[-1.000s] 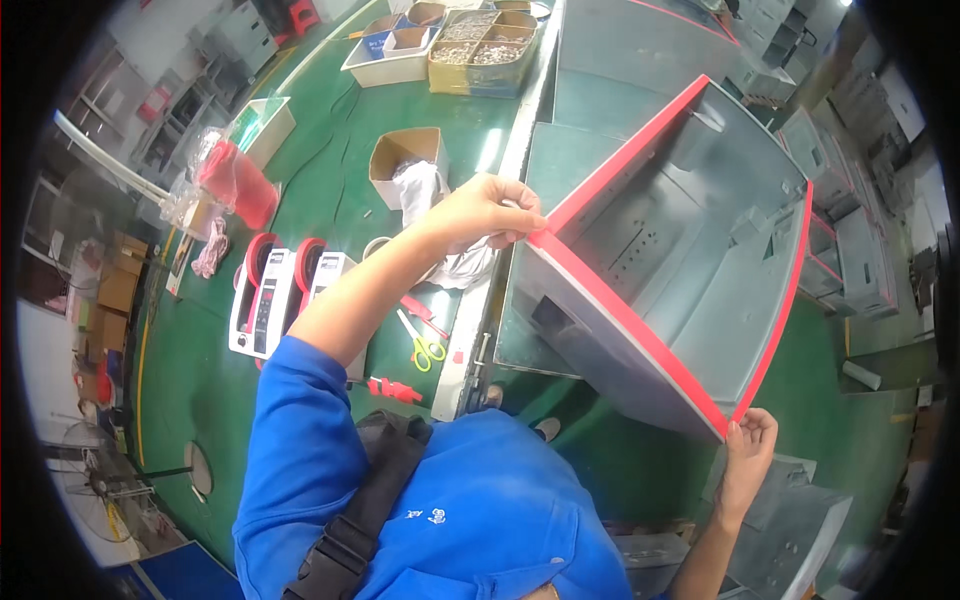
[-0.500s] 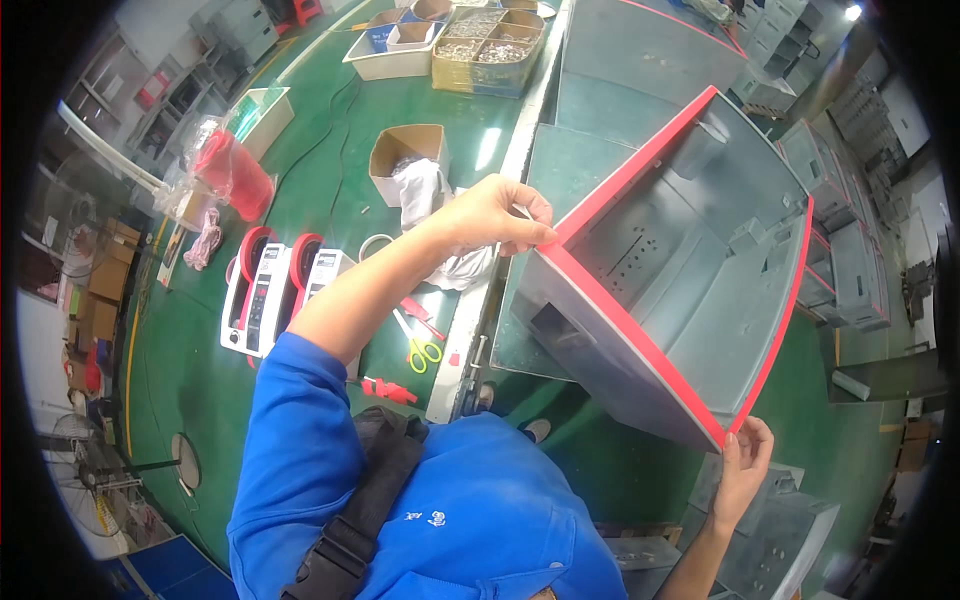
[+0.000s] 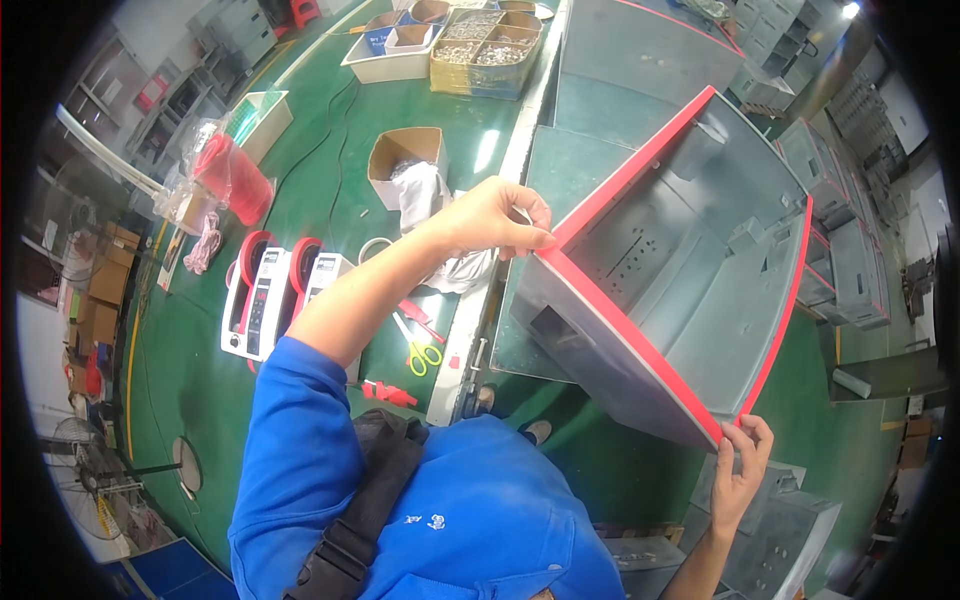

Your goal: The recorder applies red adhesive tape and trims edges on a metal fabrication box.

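Note:
A large grey metal housing (image 3: 600,365), open-topped and tilted, has red tape (image 3: 640,346) along its rim. At the rim's left corner, my left hand (image 3: 503,217) pinches the tape between thumb and fingertips. My right hand (image 3: 741,468) has its bent fingertips on the tape at the near corner, thumb close to the edge. Holes and brackets show on the housing's inner walls. Left of it, on the green bench, lie scissors (image 3: 422,356) with yellow-green handles and scraps of red tape (image 3: 388,393).
Two white tape dispensers (image 3: 268,300) with red rolls stand on the bench. Behind them are a cardboard box (image 3: 405,160) with white cloth, a wrapped red roll (image 3: 232,178) and a divided parts bin (image 3: 480,75). More grey housings (image 3: 850,260) stand at the right.
My right hand's fingers have shifted at the near corner, the index finger now bent onto the tape. My left hand and the housing have hardly moved.

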The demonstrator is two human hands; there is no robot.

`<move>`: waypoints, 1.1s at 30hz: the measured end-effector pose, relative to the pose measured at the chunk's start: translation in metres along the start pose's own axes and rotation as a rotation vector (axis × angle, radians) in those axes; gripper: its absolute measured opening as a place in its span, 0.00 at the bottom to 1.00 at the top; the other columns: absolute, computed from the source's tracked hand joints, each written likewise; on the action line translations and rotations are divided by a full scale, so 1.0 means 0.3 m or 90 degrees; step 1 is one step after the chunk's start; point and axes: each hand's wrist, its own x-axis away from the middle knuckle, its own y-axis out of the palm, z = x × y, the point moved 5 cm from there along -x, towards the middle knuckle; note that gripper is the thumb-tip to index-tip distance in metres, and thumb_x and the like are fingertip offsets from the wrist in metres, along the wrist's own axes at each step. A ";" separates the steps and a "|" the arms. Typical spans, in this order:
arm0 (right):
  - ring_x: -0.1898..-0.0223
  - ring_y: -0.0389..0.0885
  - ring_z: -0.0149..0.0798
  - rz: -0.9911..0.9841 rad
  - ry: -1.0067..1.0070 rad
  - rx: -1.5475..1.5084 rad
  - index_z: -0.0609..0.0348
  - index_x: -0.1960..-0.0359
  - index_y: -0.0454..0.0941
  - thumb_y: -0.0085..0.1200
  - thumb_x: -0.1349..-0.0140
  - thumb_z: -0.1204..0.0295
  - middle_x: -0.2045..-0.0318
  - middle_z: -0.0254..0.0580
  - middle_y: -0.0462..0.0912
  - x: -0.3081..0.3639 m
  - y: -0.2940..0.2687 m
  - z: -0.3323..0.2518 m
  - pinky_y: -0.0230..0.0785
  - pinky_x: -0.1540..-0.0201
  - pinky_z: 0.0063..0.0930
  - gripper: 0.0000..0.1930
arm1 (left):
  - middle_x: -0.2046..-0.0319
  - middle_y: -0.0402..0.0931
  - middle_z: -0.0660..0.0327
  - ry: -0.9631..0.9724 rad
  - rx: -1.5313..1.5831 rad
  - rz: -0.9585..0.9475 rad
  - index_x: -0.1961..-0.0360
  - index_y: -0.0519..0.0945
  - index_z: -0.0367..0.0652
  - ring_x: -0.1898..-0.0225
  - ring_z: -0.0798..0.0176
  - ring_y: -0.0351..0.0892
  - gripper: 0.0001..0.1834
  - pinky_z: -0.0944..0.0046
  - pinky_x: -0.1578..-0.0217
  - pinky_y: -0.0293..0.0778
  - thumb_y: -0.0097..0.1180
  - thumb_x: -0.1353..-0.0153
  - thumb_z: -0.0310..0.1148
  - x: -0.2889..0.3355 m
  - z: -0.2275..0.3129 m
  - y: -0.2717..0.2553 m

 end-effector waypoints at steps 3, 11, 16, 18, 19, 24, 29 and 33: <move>0.58 0.68 0.39 0.001 0.004 -0.008 0.61 0.66 0.77 0.51 0.45 0.76 0.57 0.44 0.68 0.001 0.001 0.001 0.59 0.52 0.30 0.06 | 0.71 0.73 0.67 0.003 -0.007 -0.001 0.78 0.76 0.40 0.77 0.77 0.72 0.06 0.78 0.81 0.67 0.62 0.53 0.25 0.002 0.003 0.001; 0.55 0.67 0.40 -0.016 0.025 -0.018 0.62 0.65 0.76 0.50 0.43 0.75 0.56 0.43 0.67 0.002 -0.001 0.011 0.58 0.49 0.31 0.07 | 0.71 0.73 0.67 0.011 0.007 -0.005 0.78 0.76 0.41 0.77 0.77 0.72 0.05 0.77 0.81 0.68 0.61 0.53 0.24 0.003 -0.003 0.003; 0.58 0.68 0.39 0.001 0.015 -0.028 0.61 0.66 0.77 0.51 0.46 0.77 0.57 0.44 0.68 0.002 0.002 0.015 0.60 0.52 0.31 0.06 | 0.71 0.72 0.66 0.019 0.003 -0.008 0.78 0.75 0.40 0.77 0.77 0.71 0.05 0.77 0.81 0.67 0.61 0.52 0.24 0.011 0.007 0.006; 0.58 0.67 0.39 0.001 0.012 -0.024 0.61 0.66 0.77 0.51 0.46 0.77 0.57 0.44 0.68 0.002 0.002 0.016 0.60 0.52 0.31 0.06 | 0.71 0.72 0.66 0.029 0.004 -0.010 0.78 0.75 0.40 0.77 0.77 0.71 0.05 0.77 0.81 0.66 0.61 0.52 0.24 0.009 0.003 0.006; 0.57 0.67 0.39 -0.006 0.018 -0.024 0.62 0.66 0.77 0.51 0.45 0.76 0.56 0.43 0.67 0.003 0.002 0.019 0.59 0.51 0.31 0.06 | 0.71 0.72 0.66 0.032 0.003 -0.008 0.78 0.75 0.39 0.77 0.77 0.71 0.05 0.77 0.81 0.66 0.60 0.52 0.23 0.010 0.005 0.007; 0.55 0.67 0.39 -0.018 0.034 -0.028 0.62 0.65 0.76 0.49 0.43 0.74 0.55 0.43 0.67 0.006 0.002 0.022 0.57 0.48 0.30 0.07 | 0.71 0.72 0.65 0.039 -0.002 0.001 0.78 0.75 0.38 0.76 0.76 0.71 0.05 0.77 0.80 0.67 0.60 0.52 0.23 0.014 0.006 0.010; 0.54 0.66 0.39 -0.016 0.029 -0.025 0.62 0.65 0.76 0.49 0.43 0.74 0.55 0.43 0.67 0.006 0.003 0.023 0.56 0.48 0.30 0.06 | 0.71 0.72 0.65 0.144 -0.163 0.045 0.74 0.74 0.38 0.76 0.75 0.71 0.06 0.76 0.80 0.67 0.60 0.52 0.24 0.022 0.003 0.007; 0.53 0.67 0.39 -0.012 0.029 -0.027 0.62 0.64 0.76 0.49 0.43 0.74 0.54 0.43 0.67 0.011 0.003 0.034 0.56 0.47 0.30 0.07 | 0.71 0.71 0.66 0.013 -0.043 0.131 0.64 0.71 0.38 0.77 0.74 0.71 0.12 0.75 0.81 0.66 0.58 0.51 0.25 0.052 0.030 -0.009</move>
